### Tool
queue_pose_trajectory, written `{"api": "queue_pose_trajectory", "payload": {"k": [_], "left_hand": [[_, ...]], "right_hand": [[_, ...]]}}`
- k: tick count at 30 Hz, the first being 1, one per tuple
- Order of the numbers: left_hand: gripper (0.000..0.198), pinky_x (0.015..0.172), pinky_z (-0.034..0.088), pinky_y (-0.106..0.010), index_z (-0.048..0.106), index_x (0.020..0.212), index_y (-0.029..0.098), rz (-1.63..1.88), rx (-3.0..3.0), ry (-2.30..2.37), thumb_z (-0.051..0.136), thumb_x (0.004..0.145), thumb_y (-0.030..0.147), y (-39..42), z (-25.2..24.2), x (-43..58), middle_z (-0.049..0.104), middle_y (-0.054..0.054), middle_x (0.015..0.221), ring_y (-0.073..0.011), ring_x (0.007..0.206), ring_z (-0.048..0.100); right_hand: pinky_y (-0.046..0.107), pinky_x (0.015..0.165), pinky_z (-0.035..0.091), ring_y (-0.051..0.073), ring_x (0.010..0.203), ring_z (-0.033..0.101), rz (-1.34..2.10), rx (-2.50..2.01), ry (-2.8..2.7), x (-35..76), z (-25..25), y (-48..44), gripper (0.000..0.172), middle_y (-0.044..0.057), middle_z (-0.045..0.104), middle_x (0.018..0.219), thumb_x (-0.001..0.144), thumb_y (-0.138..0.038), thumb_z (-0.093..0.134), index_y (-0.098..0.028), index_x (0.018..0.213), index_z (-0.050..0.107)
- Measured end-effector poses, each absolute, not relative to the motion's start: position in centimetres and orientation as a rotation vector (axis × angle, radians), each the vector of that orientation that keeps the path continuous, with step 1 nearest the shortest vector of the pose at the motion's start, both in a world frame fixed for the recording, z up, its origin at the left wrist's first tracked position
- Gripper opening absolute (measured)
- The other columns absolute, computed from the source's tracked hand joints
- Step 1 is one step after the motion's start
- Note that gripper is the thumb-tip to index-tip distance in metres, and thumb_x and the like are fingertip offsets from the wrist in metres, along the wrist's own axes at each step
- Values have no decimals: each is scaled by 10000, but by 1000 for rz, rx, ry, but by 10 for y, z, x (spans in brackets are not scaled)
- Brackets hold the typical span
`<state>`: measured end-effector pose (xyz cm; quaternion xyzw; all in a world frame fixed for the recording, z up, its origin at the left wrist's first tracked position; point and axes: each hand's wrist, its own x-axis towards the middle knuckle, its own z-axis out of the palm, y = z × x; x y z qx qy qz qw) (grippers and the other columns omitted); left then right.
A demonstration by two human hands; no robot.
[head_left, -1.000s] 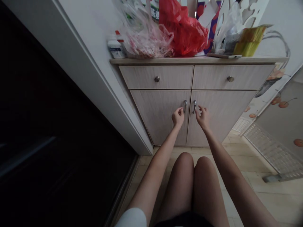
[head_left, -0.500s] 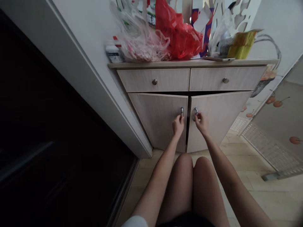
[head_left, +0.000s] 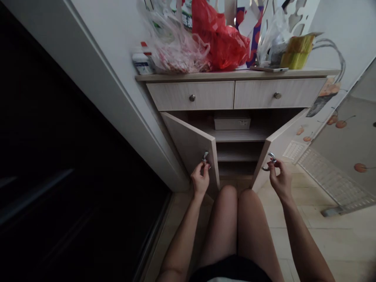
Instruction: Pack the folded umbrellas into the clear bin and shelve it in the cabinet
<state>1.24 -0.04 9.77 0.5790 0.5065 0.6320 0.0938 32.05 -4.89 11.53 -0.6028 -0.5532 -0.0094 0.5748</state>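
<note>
My left hand point(head_left: 200, 179) is closed on the curved metal handle point(head_left: 205, 156) of the left cabinet door point(head_left: 188, 137). My right hand point(head_left: 281, 180) grips the matching handle point(head_left: 272, 157) on the right cabinet door point(head_left: 286, 135). Both doors stand part way out, swung toward me on either side of my knees. Between them the inside of the pale wood cabinet shows, with a pale box point(head_left: 232, 123) lying on the upper shelf point(head_left: 239, 136). A lower shelf point(head_left: 241, 152) sits in shadow beneath it.
Two drawers with round knobs point(head_left: 192, 98) run above the doors. On the cabinet top are a white bottle point(head_left: 142, 64), a clear plastic bag point(head_left: 179, 55), a red bag point(head_left: 223, 43), a flat device point(head_left: 268, 69) and a yellow container point(head_left: 297, 51). A dark panel point(head_left: 73, 156) fills the left side.
Both doors have swung outward from nearly shut, and my hands have moved apart and closer to me with the handles. The shelves and the box have come into view.
</note>
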Motion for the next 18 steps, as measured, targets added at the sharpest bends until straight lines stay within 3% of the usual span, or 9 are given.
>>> {"api": "queue_pose_trajectory", "payload": {"k": [10,18], "left_hand": [[448,681,574,-306,675,930,155,2096,1484,1783,579,832,582,-42,81,-50,738,-114,820,-217,733,721],[431,724,570,-348,660,924,144,2297,1199,1946,607,754,536,-53,70,-121,714,-126,872,-231,786,695]], "right_hand": [[349,758,489,237,817,660,-177,-1599,-1163,367,113,-111,391,107,704,897,906,-515,469,-176,952,659],[442,777,490,338,869,663,-237,-1799,-966,434,102,-144,411,152,691,875,776,-508,438,-181,954,611]]}}
